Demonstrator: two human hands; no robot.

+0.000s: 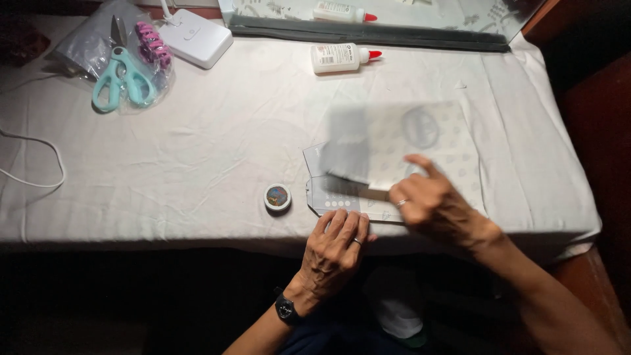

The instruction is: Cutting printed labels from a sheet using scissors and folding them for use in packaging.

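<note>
Centre-right of frame, flat grey card sheet (pixel 394 154) w/ pale dots lies on the white tablecloth (pixel 217 151). Left hand (pixel 334 246) presses its lower edge, fingers flat, gripping nothing. Right hand (pixel 430 200) is blurred, forefinger out, seems to pinch the edge of a lifted flap. Can't tell for sure. Card looks light, thin, bendy; prob best held by the edges. Small round tin (pixel 278 197) just left of it. Top centre: white glue bottle (pixel 343 58), red cap. Upper left: teal scissors (pixel 121 75) on a clear bag.
</note>
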